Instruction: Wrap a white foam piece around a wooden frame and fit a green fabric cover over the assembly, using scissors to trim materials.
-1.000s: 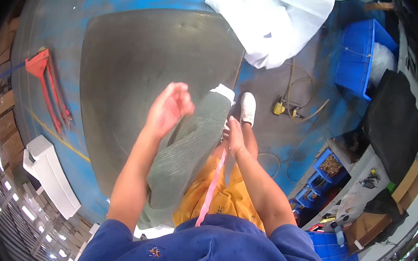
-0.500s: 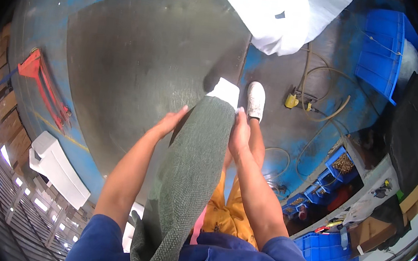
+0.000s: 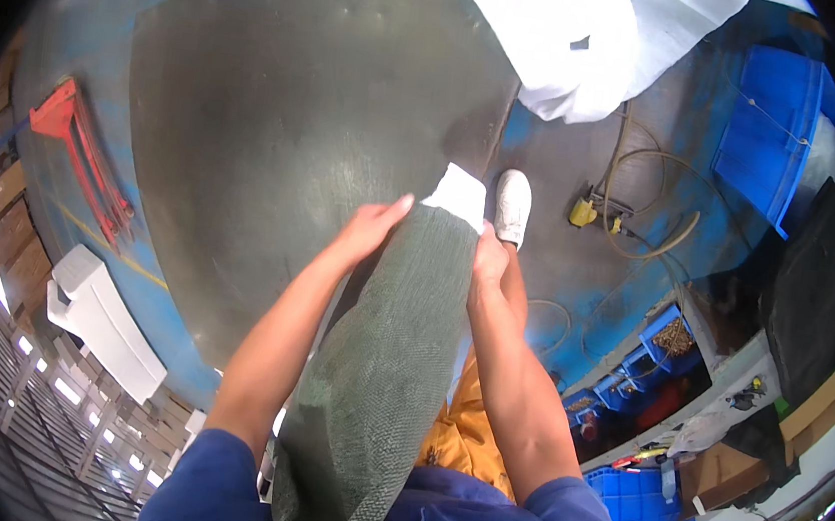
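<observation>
A long piece of dark green woven fabric (image 3: 379, 347) hangs in front of my body, its lower end reaching up against my blue shirt. White material (image 3: 459, 192) sticks out of its far end. My left hand (image 3: 372, 228) holds the left edge near that end; a digit points forward and the other fingers are partly hidden behind the fabric. On the opposite edge, just below the white material, my right hand (image 3: 490, 257) is closed with its fingers curled around the side.
White sheeting (image 3: 579, 45) is bunched up ahead. A yellow air tool (image 3: 583, 212) and its hose (image 3: 676, 240) lie at right, near a blue crate (image 3: 766, 133). Small blue bins (image 3: 672, 335) hold hardware. A red pallet jack (image 3: 81, 153) and a white block (image 3: 110, 321) stand at left.
Both hands have shifted slightly to the right with the fabric, whose white end now leans further right. My left hand has come closer to the white end. The view has turned a little.
</observation>
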Demonstrator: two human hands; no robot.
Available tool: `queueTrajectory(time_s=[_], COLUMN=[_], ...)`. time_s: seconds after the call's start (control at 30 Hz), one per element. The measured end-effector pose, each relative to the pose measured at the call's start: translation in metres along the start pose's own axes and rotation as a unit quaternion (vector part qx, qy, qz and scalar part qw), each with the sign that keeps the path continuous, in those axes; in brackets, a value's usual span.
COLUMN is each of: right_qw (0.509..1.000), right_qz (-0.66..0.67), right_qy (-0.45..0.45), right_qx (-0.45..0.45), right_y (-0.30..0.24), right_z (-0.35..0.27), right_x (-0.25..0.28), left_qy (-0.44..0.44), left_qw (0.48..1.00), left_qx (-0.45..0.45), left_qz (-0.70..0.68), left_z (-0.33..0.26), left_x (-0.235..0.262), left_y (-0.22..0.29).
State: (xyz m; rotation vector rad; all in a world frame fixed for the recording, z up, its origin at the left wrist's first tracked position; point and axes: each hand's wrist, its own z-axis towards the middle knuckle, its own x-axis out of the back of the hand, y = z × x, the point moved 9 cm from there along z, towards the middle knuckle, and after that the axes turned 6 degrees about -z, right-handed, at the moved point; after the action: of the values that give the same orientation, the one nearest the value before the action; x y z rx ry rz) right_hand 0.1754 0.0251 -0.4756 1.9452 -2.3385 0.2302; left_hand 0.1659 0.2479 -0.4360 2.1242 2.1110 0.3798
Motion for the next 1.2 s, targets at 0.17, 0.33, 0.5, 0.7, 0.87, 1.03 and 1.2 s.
queueTrajectory(time_s=[0.17,0.33,0.5,0.7,0.87,1.03,1.2], right_qw=[0.975,0.983,0.941,0.939,0.936,0.922,0.958], right_qz=[-0.194,-0.123,-0.278,-0.279,-0.32,-0.358,-0.268], right_qy=[0.043,0.055,0.071,0.052,0.064,0.041,0.054], right_qx=[0.098,0.126,0.179,0.192,0.132,0.143,0.086], right_y=[-0.032,-0.049,-0.061,-0.057,-0.049,-0.04,-0.016], right_z=[-0.021,-0.028,-0.001,0.025,0.055,0.086,0.12], right_x=[0.012,0.018,0.013,0.009,0.012,0.009,0.014], left_qy=[0.103,0.147,0.169,0.185,0.172,0.174,0.175], left_qw=[0.989,0.974,0.97,0.974,0.981,0.981,0.979], left_qx=[-0.016,-0.125,-0.123,-0.093,-0.02,-0.022,-0.031], left_qz=[0.103,0.119,0.122,0.093,0.085,0.086,0.097], left_z=[0.024,0.013,0.03,0.051,0.079,0.101,0.117], left_x=[-0.015,-0.02,-0.025,-0.025,-0.03,-0.033,-0.036], left_y=[0.035,0.063,0.076,0.072,0.056,0.048,0.035])
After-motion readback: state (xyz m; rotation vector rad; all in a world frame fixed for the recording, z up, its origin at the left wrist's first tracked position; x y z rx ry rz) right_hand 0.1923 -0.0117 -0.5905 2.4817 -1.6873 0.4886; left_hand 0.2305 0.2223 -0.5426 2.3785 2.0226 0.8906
